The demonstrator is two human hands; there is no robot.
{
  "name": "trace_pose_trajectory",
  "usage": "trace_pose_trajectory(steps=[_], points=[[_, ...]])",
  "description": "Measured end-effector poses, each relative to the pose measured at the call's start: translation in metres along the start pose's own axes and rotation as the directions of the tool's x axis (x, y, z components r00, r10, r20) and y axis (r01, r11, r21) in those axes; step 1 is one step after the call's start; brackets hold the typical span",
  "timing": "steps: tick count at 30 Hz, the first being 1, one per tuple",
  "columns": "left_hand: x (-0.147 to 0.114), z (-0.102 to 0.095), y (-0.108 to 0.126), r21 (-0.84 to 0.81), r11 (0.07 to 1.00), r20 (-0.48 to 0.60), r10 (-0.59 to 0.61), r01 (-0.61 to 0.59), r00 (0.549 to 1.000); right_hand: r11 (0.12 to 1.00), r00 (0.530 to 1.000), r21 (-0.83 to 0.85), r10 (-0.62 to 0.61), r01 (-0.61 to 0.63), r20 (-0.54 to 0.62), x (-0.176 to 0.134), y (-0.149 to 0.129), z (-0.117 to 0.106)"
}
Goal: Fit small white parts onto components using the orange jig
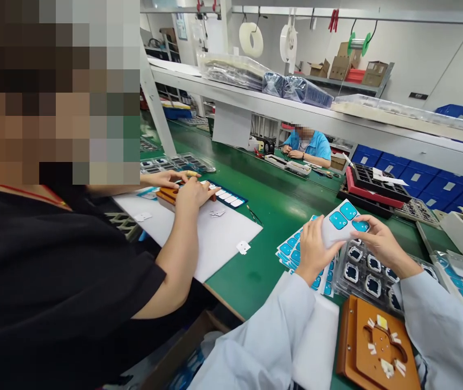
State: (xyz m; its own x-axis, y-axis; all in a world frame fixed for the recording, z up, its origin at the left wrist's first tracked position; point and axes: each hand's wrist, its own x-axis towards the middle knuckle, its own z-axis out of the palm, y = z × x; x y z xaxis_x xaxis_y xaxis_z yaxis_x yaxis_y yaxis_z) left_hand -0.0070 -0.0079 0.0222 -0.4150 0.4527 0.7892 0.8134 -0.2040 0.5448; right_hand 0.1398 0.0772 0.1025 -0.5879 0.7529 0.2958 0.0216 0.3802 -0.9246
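Note:
Both my hands hold a small white sheet of teal stickers (pixel 340 221) above the green table (pixel 268 200). My left hand (pixel 315 248) grips its lower left part. My right hand (pixel 378 241) pinches its right edge near one teal sticker. Under my hands lie a stack of sticker sheets (pixel 290 253) and a clear tray of small square parts (pixel 367 273). An orange-brown fixture (pixel 372 346) lies in front of me, close to my right sleeve.
A co-worker in black at my left presses on a brown fixture (pixel 166 194) over a white mat (pixel 211 235). Another person in blue (pixel 310 146) works across the table. Black and red trays (pixel 373 187) and blue bins (pixel 418 176) stand at the right.

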Motion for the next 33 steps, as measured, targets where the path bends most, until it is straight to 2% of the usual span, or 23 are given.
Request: trace_pose_trajectory(steps=[3, 5, 6, 7, 8, 10, 12, 15, 18, 20, 22, 25, 27, 29, 33], points=[[0.002, -0.001, -0.004, 0.032, 0.999, 0.015, -0.004, 0.004, 1.000, 0.994, 0.995, -0.050, -0.098, 0.098, 0.000, 0.002, -0.002, 0.000], [0.002, -0.002, -0.005, 0.056, 0.998, 0.005, 0.015, -0.015, 1.000, 0.915, 0.951, -0.268, -0.309, 0.301, 0.012, 0.003, -0.007, -0.003], [0.002, -0.002, -0.005, 0.065, 0.998, 0.002, 0.020, -0.020, 1.000, 0.811, 0.899, -0.412, -0.434, 0.416, 0.054, 0.003, -0.011, -0.003], [0.002, -0.003, -0.005, 0.073, 0.997, 0.001, 0.022, -0.022, 1.000, 0.665, 0.835, -0.547, -0.536, 0.509, 0.124, 0.003, -0.016, -0.003], [0.002, -0.004, -0.005, 0.080, 0.996, 0.006, 0.026, -0.026, 1.000, 0.508, 0.774, -0.650, -0.599, 0.565, 0.204, 0.002, -0.021, -0.002], [0.001, -0.006, -0.004, 0.090, 0.995, 0.026, 0.042, -0.044, 0.999, 0.272, 0.705, -0.754, -0.627, 0.597, 0.332, 0.001, -0.032, 0.002], [0.001, -0.006, -0.004, 0.099, 0.993, 0.044, 0.064, -0.068, 0.997, 0.126, 0.678, -0.796, -0.612, 0.592, 0.407, 0.001, -0.042, 0.009], [0.000, -0.005, -0.005, 0.135, 0.987, 0.077, 0.077, -0.086, 0.994, 0.027, 0.652, -0.802, -0.601, 0.596, 0.463, 0.002, -0.051, 0.017], [-0.001, -0.005, -0.004, 0.188, 0.979, 0.101, 0.062, -0.080, 0.993, 0.009, 0.625, -0.785, -0.610, 0.620, 0.486, 0.000, -0.059, 0.019], [0.001, -0.007, -0.003, 0.216, 0.975, 0.094, 0.039, -0.058, 0.995, 0.028, 0.619, -0.762, -0.603, 0.647, 0.504, -0.009, -0.066, 0.015], [0.004, -0.012, -0.001, 0.245, 0.969, 0.073, -0.004, -0.014, 0.997, 0.090, 0.635, -0.733, -0.578, 0.675, 0.513, -0.026, -0.074, 0.007], [0.011, -0.020, 0.003, 0.323, 0.942, 0.065, -0.117, 0.090, 0.991, 0.255, 0.693, -0.699, -0.555, 0.668, 0.460, -0.069, -0.079, -0.010], [0.013, -0.023, 0.004, 0.411, 0.894, 0.088, -0.232, 0.177, 0.969, 0.343, 0.734, -0.692, -0.549, 0.635, 0.401, -0.104, -0.072, -0.021], [0.013, -0.022, 0.004, 0.507, 0.829, 0.132, -0.346, 0.237, 0.929, 0.391, 0.767, -0.699, -0.532, 0.599, 0.359, -0.137, -0.057, -0.029], [0.005, -0.014, -0.002, 0.618, 0.752, 0.251, -0.463, 0.227, 0.850, 0.469, 0.807, -0.686, -0.501, 0.556, 0.312, -0.181, -0.017, -0.036]])
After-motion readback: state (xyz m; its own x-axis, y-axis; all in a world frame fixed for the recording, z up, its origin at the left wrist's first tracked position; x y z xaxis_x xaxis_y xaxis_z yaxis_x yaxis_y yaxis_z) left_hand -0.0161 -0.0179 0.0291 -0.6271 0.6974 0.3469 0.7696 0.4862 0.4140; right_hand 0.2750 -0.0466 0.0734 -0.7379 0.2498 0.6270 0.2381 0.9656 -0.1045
